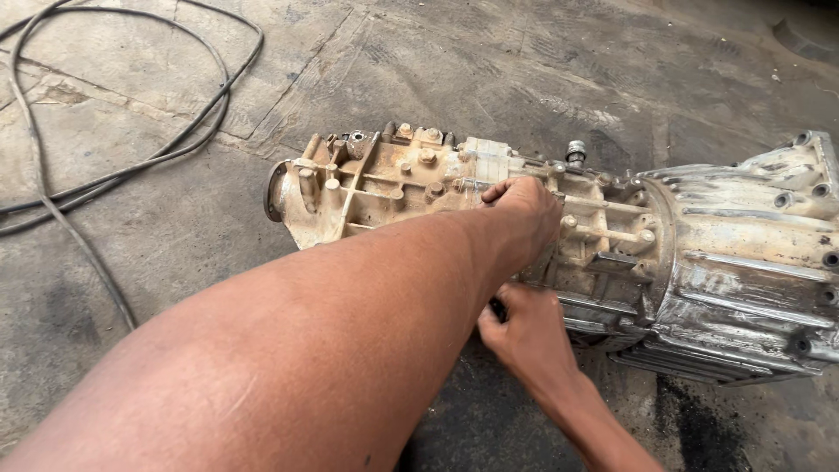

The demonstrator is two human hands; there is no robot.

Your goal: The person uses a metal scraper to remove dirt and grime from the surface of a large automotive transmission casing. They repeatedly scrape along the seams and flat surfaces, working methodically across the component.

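A dirty metal gearbox [699, 262] lies on its side on the concrete floor, its rusty tan tail end [367, 188] pointing left and its wide silver bell housing at the right. My left hand [524, 214] reaches across from the lower left, fingers curled over the top of the middle section beside several bolts. My right hand [524, 336] comes up from the bottom edge and presses against the lower side of the same section. Its fingertips are hidden behind my left forearm and the casing. A small dark part shows by its thumb; I cannot tell what it is.
Black cables [131, 166] loop over the floor at the upper left. The concrete [489, 79] is stained, with a dark oily patch [690, 419] under the bell housing. A short silver fitting [575, 153] sticks up from the top of the casing.
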